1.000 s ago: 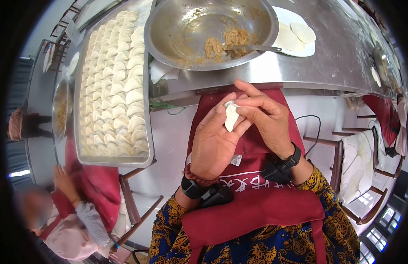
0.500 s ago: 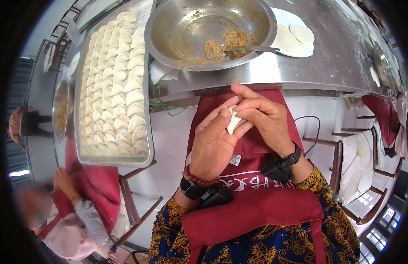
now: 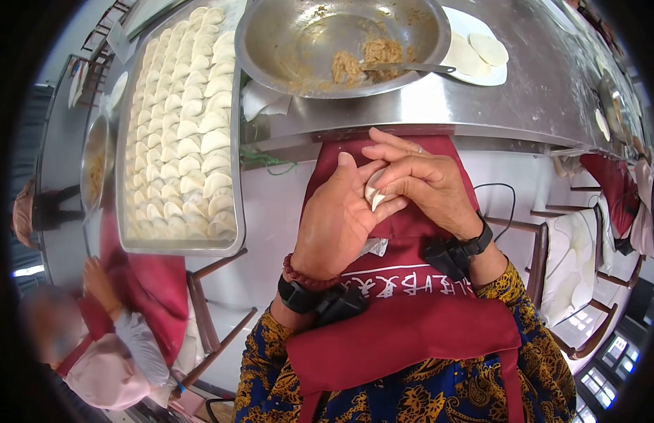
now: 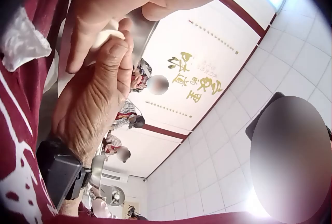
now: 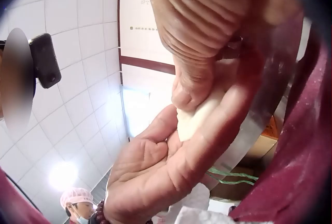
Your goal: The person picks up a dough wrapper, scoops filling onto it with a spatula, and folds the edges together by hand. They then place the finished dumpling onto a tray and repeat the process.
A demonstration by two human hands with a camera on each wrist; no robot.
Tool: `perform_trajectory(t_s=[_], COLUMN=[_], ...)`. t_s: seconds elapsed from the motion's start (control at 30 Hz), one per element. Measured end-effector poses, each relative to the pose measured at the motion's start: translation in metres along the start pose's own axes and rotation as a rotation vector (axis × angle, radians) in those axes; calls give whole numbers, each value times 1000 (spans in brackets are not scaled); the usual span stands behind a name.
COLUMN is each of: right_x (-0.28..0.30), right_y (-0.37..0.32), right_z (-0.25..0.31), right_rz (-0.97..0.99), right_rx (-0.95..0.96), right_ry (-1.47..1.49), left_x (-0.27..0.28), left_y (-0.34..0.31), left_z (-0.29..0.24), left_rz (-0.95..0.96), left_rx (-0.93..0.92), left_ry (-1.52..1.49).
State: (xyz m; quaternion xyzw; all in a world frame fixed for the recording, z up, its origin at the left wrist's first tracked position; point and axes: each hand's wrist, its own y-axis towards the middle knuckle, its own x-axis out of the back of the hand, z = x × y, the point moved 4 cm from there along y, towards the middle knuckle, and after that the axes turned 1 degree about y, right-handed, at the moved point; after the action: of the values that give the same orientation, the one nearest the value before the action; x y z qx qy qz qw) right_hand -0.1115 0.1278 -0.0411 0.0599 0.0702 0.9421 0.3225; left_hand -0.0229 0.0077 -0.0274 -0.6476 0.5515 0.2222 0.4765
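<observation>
both hands meet in front of a red apron, just below the edge of the steel surface. between them is one pale dumpling. the left hand cradles it on curled fingers with the thumb up against its edge. the right hand lies over it from the other side, fingers bent and pinching the dough. in the right wrist view the right thumb presses into the white dough, which rests on the left fingers. most of the dumpling is hidden by the fingers.

on the surface above the hands stands a large metal bowl with a small heap of brown filling and a spoon lying in it. right of the bowl is a plate with round wrappers. left of the bowl a long tray holds packed rows of finished dumplings.
</observation>
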Motion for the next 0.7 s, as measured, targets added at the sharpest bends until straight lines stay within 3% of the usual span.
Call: perform_trajectory(t_s=[0.13, 0.2, 0.43, 0.63, 0.7], right_x=[-4, -7, -11, -9, -5], right_y=[2, 4, 0, -1, -2], right_z=[9, 15, 17, 17, 10], right_rz=[-5, 108, 219, 138, 82], right_rx=[-28, 129, 226, 88, -64], right_ry=[-63, -314, -349, -247, 18], left_x=[2, -1, -2, 5, 4], left_y=[-1, -2, -4, -3, -2], left_z=[0, -1, 1, 0, -1], left_rz=[-2, 68, 70, 69, 74], left_rx=[18, 8, 69, 76, 54], left_ry=[-18, 39, 69, 43, 37])
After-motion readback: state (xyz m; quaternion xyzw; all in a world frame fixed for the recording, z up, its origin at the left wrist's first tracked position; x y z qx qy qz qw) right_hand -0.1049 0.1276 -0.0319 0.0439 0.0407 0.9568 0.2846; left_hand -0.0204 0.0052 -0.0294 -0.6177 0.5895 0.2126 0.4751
